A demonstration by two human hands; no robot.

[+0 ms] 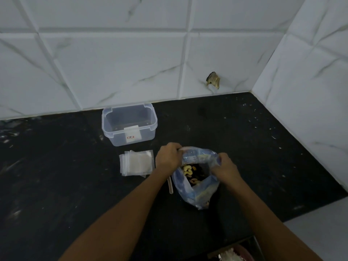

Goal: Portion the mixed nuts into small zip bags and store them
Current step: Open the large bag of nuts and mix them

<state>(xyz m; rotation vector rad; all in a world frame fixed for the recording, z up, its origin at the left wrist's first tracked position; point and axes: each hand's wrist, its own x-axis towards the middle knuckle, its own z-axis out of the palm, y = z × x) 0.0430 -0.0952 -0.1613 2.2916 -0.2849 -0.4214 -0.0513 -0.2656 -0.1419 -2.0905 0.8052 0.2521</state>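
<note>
The nut bag (pixel 195 185) stands on the dark worktop (pixel 56 176), its mouth pulled wide between both hands. The left hand (pixel 168 157) pinches the far left rim; the right hand (pixel 224 168) grips the right rim, so the opening stays spread and the nuts (pixel 190 172) inside show. This looks like the opening step, done to give clear access for scooping. A spoon handle (pixel 170 185) lies just left of the bag, partly under the left wrist, within easy reach. The stack of small zip bags (pixel 136 162) waits flat beside the left hand, none filled yet. Behind them the clear box (pixel 130 123) sits open and lidless near the wall, likely for the finished portions
</note>
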